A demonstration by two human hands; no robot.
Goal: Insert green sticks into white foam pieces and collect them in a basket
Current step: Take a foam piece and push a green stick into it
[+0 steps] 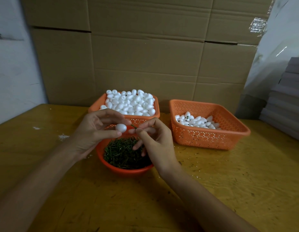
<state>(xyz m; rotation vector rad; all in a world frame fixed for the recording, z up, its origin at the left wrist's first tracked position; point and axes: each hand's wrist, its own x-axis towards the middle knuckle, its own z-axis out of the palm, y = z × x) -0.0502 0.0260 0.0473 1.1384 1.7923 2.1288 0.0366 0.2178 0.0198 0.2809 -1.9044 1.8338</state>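
The left grip [95, 131] pinches a foam egg [121, 128] above the stick bowl [127, 172] (middle of the worktop [212, 181]); the right grip [153, 139] pinches a green stick [134, 126]. Best aim the tip at the egg's end centre and push straight.

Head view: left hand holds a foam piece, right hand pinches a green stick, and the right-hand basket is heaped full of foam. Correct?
Not quite. The head view shows the right-hand basket holding only a shallow layer of foam; the heaped one is the back basket. The rest stands: left hand holds the foam piece, right hand pinches the green stick.
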